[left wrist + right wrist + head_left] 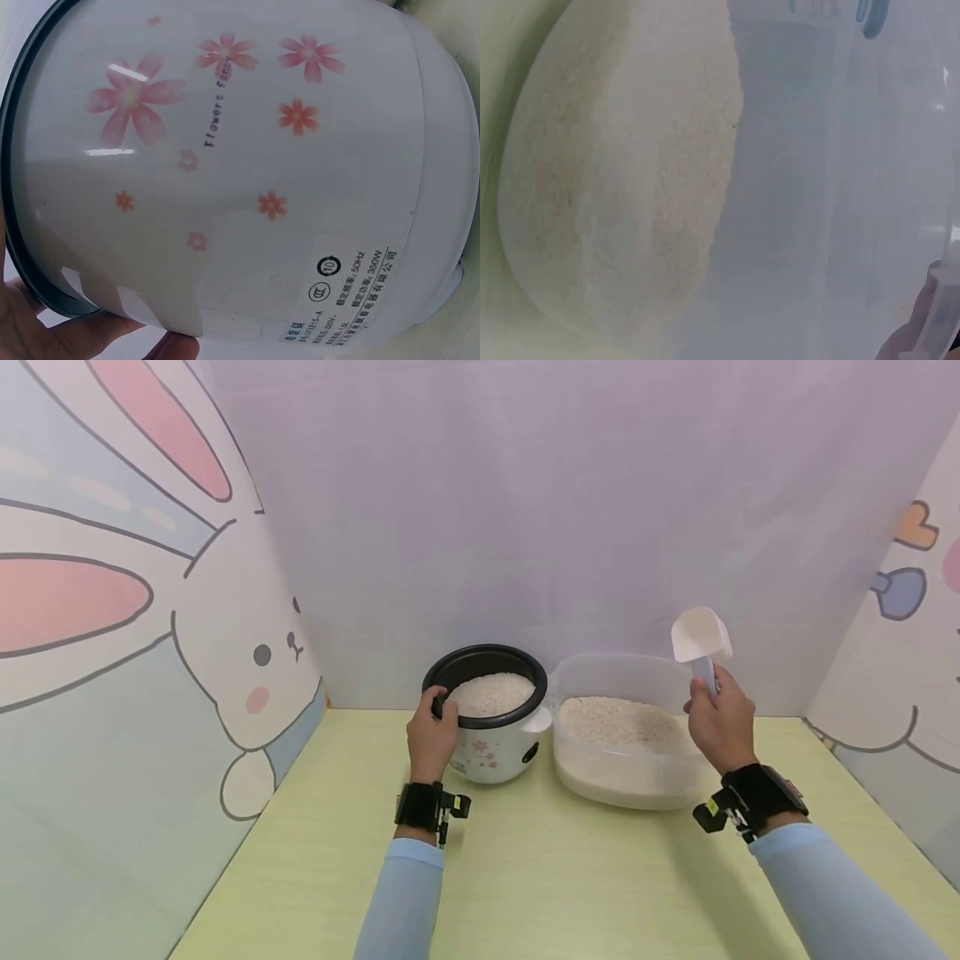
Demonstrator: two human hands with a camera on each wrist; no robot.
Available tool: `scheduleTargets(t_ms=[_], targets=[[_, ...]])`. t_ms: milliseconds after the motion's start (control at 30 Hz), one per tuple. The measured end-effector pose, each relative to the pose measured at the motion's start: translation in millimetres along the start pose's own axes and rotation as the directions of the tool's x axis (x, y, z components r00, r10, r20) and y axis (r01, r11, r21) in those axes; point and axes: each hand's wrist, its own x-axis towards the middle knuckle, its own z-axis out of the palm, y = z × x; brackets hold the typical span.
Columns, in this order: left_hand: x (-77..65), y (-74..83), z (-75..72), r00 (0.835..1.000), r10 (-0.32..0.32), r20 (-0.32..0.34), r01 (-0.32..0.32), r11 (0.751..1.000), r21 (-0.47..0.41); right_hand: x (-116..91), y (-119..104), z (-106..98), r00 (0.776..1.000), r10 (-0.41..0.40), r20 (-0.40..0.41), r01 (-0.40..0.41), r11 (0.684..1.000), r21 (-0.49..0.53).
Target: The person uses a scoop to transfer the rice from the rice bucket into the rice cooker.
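A white rice cooker (487, 760) with pink flowers stands without a lid at the back of the table. Inside its black rim lies a mound of white rice (492, 695). My left hand (432, 735) grips the cooker's rim on its left side, thumb toward the inside. In my right hand (722, 718) is a white scoop (699, 637), held by its handle with the bowl up. That hand is over the right end of a clear plastic bin (600, 777), which holds more rice (622, 724). The left wrist view shows the cooker's printed side (225, 172) close up.
The bin stands right beside the cooker. Behind both hangs a pale lilac backdrop (525, 510). Panels with rabbit drawings (225, 677) flank the light green table (540, 877) on both sides.
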Motion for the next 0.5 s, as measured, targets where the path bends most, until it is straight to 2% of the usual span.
scheduleTargets(t_ms=[233, 500], targets=[[-0.4, 1.3, -0.5, 1.000, -0.013, 0.000, 0.013, 1.000, 0.004, 0.9, 7.5, -5.5, 0.997, 0.068, -0.047, -0.068, 0.998, 0.004], [-0.3, 1.7, 0.1, 1.000, -0.023, -0.003, 0.023, 1.000, 0.008, 5.0, 13.3, -12.0, 0.979, 0.183, -0.094, -0.180, 0.983, 0.041]])
